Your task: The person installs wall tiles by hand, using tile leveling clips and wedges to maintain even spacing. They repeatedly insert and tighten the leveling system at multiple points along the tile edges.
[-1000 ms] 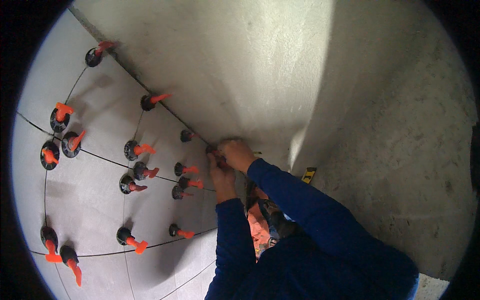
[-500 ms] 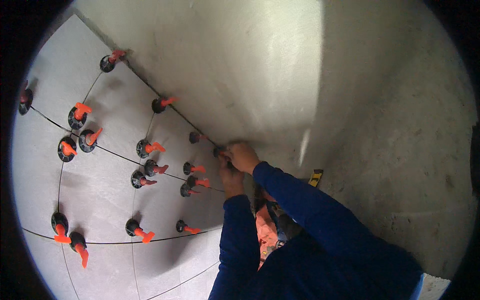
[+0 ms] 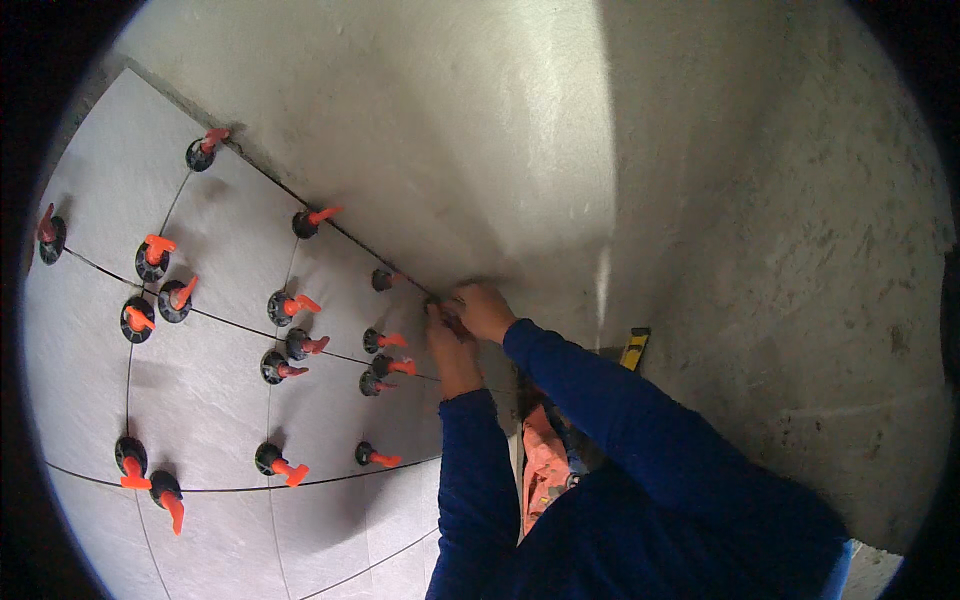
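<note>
Both of my hands meet at the top edge of the grey wall tiles (image 3: 220, 400), beside the bare plaster. My left hand (image 3: 455, 355) is closed, its fingers pointing up to a tile leveller whose dark disc (image 3: 431, 301) barely shows at the fingertips. From the right, my right hand (image 3: 484, 312) bends over the same spot with its fingers pinched on the leveller; most of it is hidden. Close by on the same edge sits another tile leveller (image 3: 383, 279), a black disc with a red handle.
Several black and orange tile levellers (image 3: 284, 306) stick out along the tile joints. Rough grey plaster (image 3: 760, 200) spreads above and to the right. A yellow level (image 3: 634, 348) stands beyond my right forearm. An orange-red bag or cloth (image 3: 542, 455) lies between my arms.
The view has shifted slightly, so the tiles and levellers sit a little lower at the upper left. My hands stay at the same spot, with the leveller's disc now more covered.
</note>
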`<act>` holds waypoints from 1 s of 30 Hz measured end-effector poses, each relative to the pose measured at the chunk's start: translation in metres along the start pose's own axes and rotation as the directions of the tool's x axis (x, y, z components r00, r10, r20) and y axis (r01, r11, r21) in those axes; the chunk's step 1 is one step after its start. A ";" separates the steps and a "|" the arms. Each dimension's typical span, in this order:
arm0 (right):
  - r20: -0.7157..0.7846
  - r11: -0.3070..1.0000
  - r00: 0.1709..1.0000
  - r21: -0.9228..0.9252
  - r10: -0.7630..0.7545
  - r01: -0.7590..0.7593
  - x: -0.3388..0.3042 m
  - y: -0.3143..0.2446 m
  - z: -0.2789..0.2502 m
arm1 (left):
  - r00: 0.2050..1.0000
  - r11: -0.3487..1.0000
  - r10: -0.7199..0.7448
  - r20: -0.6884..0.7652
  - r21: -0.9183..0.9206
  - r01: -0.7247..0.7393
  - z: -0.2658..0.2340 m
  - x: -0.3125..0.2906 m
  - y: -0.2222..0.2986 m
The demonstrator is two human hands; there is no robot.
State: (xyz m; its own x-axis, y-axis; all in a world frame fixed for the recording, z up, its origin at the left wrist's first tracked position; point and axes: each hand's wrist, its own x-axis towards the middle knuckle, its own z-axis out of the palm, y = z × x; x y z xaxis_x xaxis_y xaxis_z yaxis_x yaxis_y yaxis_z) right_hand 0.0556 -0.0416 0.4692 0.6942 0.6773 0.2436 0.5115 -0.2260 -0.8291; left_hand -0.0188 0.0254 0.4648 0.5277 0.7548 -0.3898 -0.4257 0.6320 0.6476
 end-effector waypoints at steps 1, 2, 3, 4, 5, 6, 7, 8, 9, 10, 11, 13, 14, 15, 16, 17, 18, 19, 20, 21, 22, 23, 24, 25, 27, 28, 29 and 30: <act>-0.005 1.000 1.000 0.014 -0.003 0.003 -0.001 -0.002 -0.001 | 1.000 1.000 0.008 0.001 -0.014 -0.008 -0.006 0.003 -0.003; 0.025 0.999 0.999 0.015 0.033 -0.034 -0.002 -0.005 -0.002 | 1.000 1.000 -0.001 0.010 -0.023 0.002 -0.016 0.002 -0.009; -0.014 1.000 1.000 0.027 -0.007 0.008 -0.004 -0.007 -0.002 | 1.000 0.999 -0.025 0.014 -0.020 0.025 -0.027 0.002 -0.016; -0.017 1.000 1.000 0.025 -0.011 0.011 -0.006 -0.008 -0.002 | 0.999 0.998 -0.050 0.020 -0.025 0.051 -0.042 -0.005 -0.023; -0.003 1.000 1.000 0.021 0.014 -0.014 -0.008 -0.009 -0.002 | 0.996 0.996 -0.085 0.023 -0.024 0.085 -0.056 -0.013 -0.031; 0.017 0.994 0.999 0.102 0.036 -0.038 -0.008 -0.009 -0.001 | 0.993 0.993 -0.118 0.023 -0.027 0.119 -0.069 -0.022 -0.038; 0.063 0.979 0.994 0.179 0.090 -0.100 -0.007 -0.008 -0.001 | 0.988 0.988 -0.151 0.026 -0.025 0.152 -0.083 -0.034 -0.044; 0.112 0.950 0.983 0.262 0.144 -0.169 -0.007 -0.007 0.002 | 0.983 0.983 -0.183 0.021 -0.023 0.183 -0.097 -0.046 -0.050; 0.137 0.936 0.975 0.283 0.176 -0.209 -0.008 -0.005 0.004 | 0.972 0.971 -0.231 -0.039 0.047 0.233 -0.113 -0.061 -0.056; 0.157 0.918 0.966 0.309 0.207 -0.247 -0.003 -0.002 0.006 | 0.972 0.972 -0.235 0.020 -0.003 0.235 -0.130 -0.077 -0.060; 0.201 0.892 0.947 0.330 0.253 -0.308 -0.001 0.001 0.008 | 0.966 0.966 -0.259 0.022 0.002 0.259 -0.146 -0.093 -0.064; 0.218 0.943 0.968 0.276 0.129 -0.187 0.008 0.006 0.010 | 0.967 0.969 -0.248 0.051 0.017 0.248 -0.190 -0.136 -0.069; 0.224 0.960 0.963 0.198 0.151 -0.197 0.008 0.008 0.013 | 0.958 0.959 -0.282 0.050 0.029 0.281 -0.215 -0.158 -0.067; 0.168 0.931 0.982 0.335 0.090 -0.142 0.007 0.009 0.016 | 0.956 0.955 -0.293 -0.003 0.037 0.293 -0.242 -0.179 -0.066; 0.098 0.896 0.989 0.421 0.113 -0.144 0.004 0.010 0.020 | 0.951 0.955 -0.291 -0.109 0.031 0.296 -0.269 -0.198 -0.063; 0.028 0.851 0.989 0.506 0.144 -0.138 0.000 0.011 0.024 | 0.931 0.956 -0.279 -0.237 0.024 0.293 -0.296 -0.216 -0.059; 0.012 0.887 0.993 0.449 0.117 -0.110 0.000 0.011 0.027 | 0.899 0.954 -0.231 -0.372 0.095 0.285 -0.323 -0.237 -0.055; -0.004 0.916 0.996 0.393 0.091 -0.082 0.000 0.011 0.029 | 0.850 0.963 -0.244 -0.467 -0.018 0.267 -0.349 -0.258 -0.052; -0.005 0.941 0.996 0.327 0.089 -0.082 0.001 0.011 0.031 | 0.794 0.963 -0.269 -0.546 -0.136 0.232 -0.374 -0.281 -0.047; -0.014 0.959 0.999 0.279 0.049 -0.043 0.002 0.012 0.032 | 0.791 0.968 -0.214 -0.573 -0.017 0.250 -0.399 -0.309 -0.043; -0.010 0.975 0.999 0.222 0.032 -0.029 0.004 0.013 0.032 | 0.749 0.976 -0.170 -0.641 -0.005 0.217 -0.420 -0.332 -0.042; 0.017 0.987 0.998 0.144 0.063 -0.064 0.006 0.014 0.033 | 0.697 0.981 -0.192 -0.691 -0.131 0.141 -0.441 -0.354 -0.042; 0.035 0.994 0.999 0.106 0.019 -0.022 0.008 0.014 0.032 | 0.653 0.990 -0.127 -0.747 -0.058 0.127 -0.457 -0.376 -0.046; 0.077 0.998 0.997 0.049 0.021 -0.025 0.010 0.015 0.030 | 0.641 0.996 -0.083 -0.763 -0.036 0.085 -0.471 -0.398 -0.054; 0.105 0.998 0.993 -0.006 0.061 -0.060 0.011 0.014 0.028 | 0.630 0.991 -0.134 -0.765 -0.113 0.074 -0.493 -0.428 -0.062; 0.091 0.996 0.992 -0.006 0.092 -0.092 0.011 0.013 0.027 | 0.593 0.992 -0.128 -0.795 -0.113 0.062 -0.497 -0.440 -0.072; 0.127 0.988 0.980 -0.023 0.155 -0.154 0.010 0.012 0.026 | 0.533 0.986 -0.158 -0.831 -0.159 0.045 -0.498 -0.449 -0.080; 0.126 0.995 0.987 -0.013 0.104 -0.103 0.012 0.012 0.024 | 0.570 0.996 -0.086 -0.817 -0.069 0.052 -0.496 -0.458 -0.089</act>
State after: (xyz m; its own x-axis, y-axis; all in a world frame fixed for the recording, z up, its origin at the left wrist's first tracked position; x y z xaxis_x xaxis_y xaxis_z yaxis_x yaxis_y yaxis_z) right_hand 0.0581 -0.0198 0.4502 0.6743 0.7328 0.0911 0.4439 -0.3036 -0.8431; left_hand -0.5872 -0.2889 0.2610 -0.2638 0.5192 -0.8129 -0.4474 0.6807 0.5800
